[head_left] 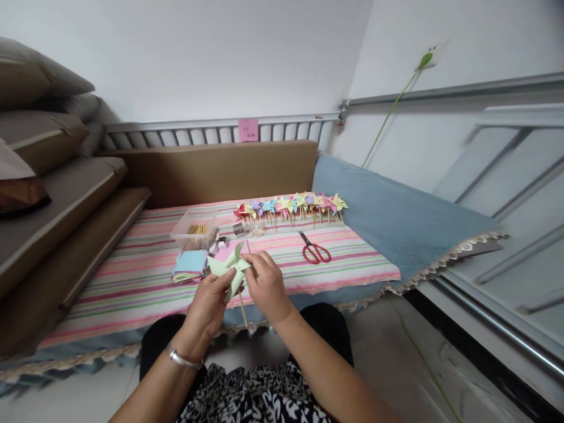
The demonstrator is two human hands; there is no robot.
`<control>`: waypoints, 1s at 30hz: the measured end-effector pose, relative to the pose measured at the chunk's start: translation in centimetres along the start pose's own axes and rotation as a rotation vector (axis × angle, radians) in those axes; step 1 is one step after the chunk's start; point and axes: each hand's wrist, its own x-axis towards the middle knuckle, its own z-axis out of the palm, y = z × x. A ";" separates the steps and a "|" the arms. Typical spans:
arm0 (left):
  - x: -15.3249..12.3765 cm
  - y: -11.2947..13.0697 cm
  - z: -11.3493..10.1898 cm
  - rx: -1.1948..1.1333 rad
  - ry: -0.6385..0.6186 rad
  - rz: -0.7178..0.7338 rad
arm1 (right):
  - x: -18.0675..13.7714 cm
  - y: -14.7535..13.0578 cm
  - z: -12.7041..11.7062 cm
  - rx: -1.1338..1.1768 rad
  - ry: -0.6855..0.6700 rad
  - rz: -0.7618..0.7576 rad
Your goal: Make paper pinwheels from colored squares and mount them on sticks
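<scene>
Holds the pale green pinwheel (pixel 237 262) over the striped cloth's (pixel 352 258) near edge: pinches near the centre with the left hand's (pixel 212 299) grip, seemingly for steadiness, and the right side with the right hand (pixel 268 285). Has red-handled scissors (pixel 309 244) nearby, presumably for easy reach.

At the lower centre of the frame, the left hand (pixel 210 301) grips a pale green paper pinwheel (pixel 237 265) while the fingers of the right hand (pixel 267 285) pinch its right side, and a thin stick (pixel 243 308) slants down below it. Just left of centre, a stack of coloured paper (pixel 190 262) lies near a clear plastic box (pixel 180 236) on the striped cloth (pixel 141 254); right of centre, red-handled scissors (pixel 315 252) lie below a row of finished pinwheels (pixel 291 204). A pink note (pixel 248 130) shows at upper centre, above the brown board (pixel 211 170).
</scene>
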 end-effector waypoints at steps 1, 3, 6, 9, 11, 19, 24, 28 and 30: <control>-0.1 0.0 0.0 -0.005 -0.007 0.006 | 0.0 -0.1 0.0 0.010 -0.004 -0.002; -0.2 0.1 0.0 -0.017 -0.013 0.011 | 0.1 -0.2 0.0 0.022 -0.009 -0.004; -0.2 0.1 0.1 -0.024 -0.016 0.017 | 0.2 -0.3 -0.1 0.041 0.009 0.008; -0.1 -0.1 0.1 -0.026 -0.027 0.028 | 0.2 -0.3 -0.2 0.067 0.030 0.037; -0.1 -0.1 0.0 -0.025 -0.030 0.034 | 0.2 -0.3 -0.2 0.077 0.026 0.048; -0.2 -0.2 0.3 -0.027 -0.046 0.045 | 0.1 -0.2 -0.4 0.066 0.030 0.040; -0.1 -0.2 0.6 -0.018 -0.068 0.041 | -0.1 -0.1 -0.7 0.058 0.033 0.010; -0.2 -0.3 0.8 -0.011 -0.067 0.039 | -0.3 0.0 -0.9 0.041 0.030 -0.005; -0.2 -0.3 0.8 -0.008 -0.062 0.041 | -0.3 0.1 -0.9 0.038 0.030 -0.008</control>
